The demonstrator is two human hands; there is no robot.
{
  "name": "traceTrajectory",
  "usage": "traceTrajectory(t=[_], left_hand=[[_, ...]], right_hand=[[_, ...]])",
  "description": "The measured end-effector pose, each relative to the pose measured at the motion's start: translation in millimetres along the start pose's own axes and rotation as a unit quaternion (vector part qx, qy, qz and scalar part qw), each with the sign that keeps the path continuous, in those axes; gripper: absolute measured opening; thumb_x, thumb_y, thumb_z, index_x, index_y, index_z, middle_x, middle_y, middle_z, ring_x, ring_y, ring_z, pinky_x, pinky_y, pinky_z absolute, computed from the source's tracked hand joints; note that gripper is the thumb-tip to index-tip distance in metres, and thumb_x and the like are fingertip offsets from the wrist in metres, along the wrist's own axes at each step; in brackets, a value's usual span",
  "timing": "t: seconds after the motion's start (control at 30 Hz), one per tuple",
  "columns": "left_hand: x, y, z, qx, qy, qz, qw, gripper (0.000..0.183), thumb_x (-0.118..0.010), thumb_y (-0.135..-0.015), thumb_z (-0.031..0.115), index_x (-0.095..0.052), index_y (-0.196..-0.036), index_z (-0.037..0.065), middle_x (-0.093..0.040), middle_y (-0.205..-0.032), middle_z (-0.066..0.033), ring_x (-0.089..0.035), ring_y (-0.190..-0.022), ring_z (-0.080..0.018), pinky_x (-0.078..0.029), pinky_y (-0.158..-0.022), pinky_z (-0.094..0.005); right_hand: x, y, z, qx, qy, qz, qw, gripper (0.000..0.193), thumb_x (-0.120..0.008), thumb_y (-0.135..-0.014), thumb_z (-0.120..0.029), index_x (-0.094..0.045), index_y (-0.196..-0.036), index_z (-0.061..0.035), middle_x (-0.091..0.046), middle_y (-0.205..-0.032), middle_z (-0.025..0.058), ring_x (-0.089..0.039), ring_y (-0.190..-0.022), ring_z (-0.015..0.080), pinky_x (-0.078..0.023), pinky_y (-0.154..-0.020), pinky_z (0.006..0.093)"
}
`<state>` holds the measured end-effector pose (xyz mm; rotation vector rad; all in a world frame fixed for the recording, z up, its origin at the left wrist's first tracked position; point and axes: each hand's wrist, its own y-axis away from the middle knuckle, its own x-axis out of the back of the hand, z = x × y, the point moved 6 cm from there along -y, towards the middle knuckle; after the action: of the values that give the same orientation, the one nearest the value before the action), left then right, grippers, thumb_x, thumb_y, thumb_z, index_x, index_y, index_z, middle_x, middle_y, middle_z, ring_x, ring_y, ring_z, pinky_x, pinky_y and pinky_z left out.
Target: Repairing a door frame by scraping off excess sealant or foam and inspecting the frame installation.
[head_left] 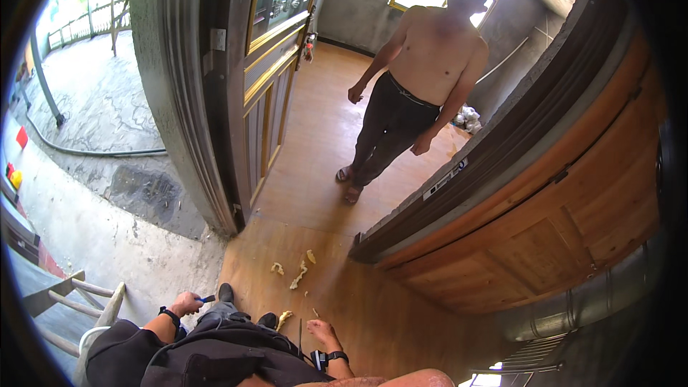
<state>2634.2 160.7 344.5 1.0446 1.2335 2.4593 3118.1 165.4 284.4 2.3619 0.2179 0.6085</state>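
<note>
My left hand (188, 303) is closed around a small blue-handled tool (206, 299), whose kind is too small to tell. My right hand (324, 332) has its fingers curled in; anything between them is too small to make out. Close by it, a thin dark strip (300, 335) stands out against the floor. Pale yellow scraps, which look like cut foam, lie on the wood-coloured floor: a curved scrap (278, 268), a long crumbly scrap (298, 276) and a small scrap (310, 257). Near my shoe rests a further scrap (284, 318).
Beyond the dark door frame (444, 186) stands a shirtless person (430, 79) in dark trousers. The dark panelled door (269, 93) is swung inward on the left. A wooden door panel (530, 251) leans at right. A wooden ladder-like stand (79, 301) is at lower left.
</note>
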Motion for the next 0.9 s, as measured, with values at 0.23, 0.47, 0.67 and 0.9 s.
traceTrajectory(t=[0.23,0.47,0.67,0.9], left_hand=[[4,-3,13,0.0,0.031,0.0,1.0,0.024,-0.057,-0.078,0.023,-0.07,-0.09,0.007,-0.066,-0.066,-0.0058,-0.059,-0.052,-0.0146,-0.047,-0.048,-0.0304],[-6,-2,-6,0.019,0.017,0.011,1.0,0.022,-0.056,-0.078,0.024,-0.071,-0.087,0.01,-0.068,-0.067,-0.0048,-0.062,-0.055,-0.015,-0.051,-0.052,-0.0311],[-13,-10,-25,0.021,0.033,0.016,0.999,0.021,-0.057,-0.078,0.022,-0.069,-0.085,0.006,-0.066,-0.065,-0.0064,-0.06,-0.052,-0.0147,-0.048,-0.047,-0.0297],[-16,-17,-42,0.033,0.052,0.036,0.997,0.024,-0.059,-0.074,0.021,-0.073,-0.09,0.01,-0.068,-0.068,-0.0088,-0.066,-0.059,-0.0193,-0.054,-0.058,-0.0334]], right_hand=[[0,1,-2,0.008,-0.015,-0.009,1.0,0.031,-0.065,-0.087,-0.031,-0.069,-0.104,-0.0049,-0.07,-0.089,0.0032,-0.066,-0.077,0.0104,-0.051,-0.071,0.0235],[-7,7,-10,0.007,-0.006,-0.024,1.0,0.029,-0.063,-0.088,-0.026,-0.068,-0.105,-0.0034,-0.07,-0.089,0.0041,-0.066,-0.078,0.0115,-0.051,-0.072,0.0239],[14,-6,-62,0.037,0.022,-0.04,0.998,0.029,-0.061,-0.089,-0.026,-0.067,-0.105,-0.0029,-0.069,-0.089,0.0034,-0.065,-0.078,0.0114,-0.051,-0.072,0.0245],[17,-40,-122,0.096,0.079,-0.003,0.992,0.03,-0.062,-0.089,-0.027,-0.067,-0.104,-0.0026,-0.068,-0.087,0.0012,-0.064,-0.079,0.0092,-0.05,-0.074,0.0247]])
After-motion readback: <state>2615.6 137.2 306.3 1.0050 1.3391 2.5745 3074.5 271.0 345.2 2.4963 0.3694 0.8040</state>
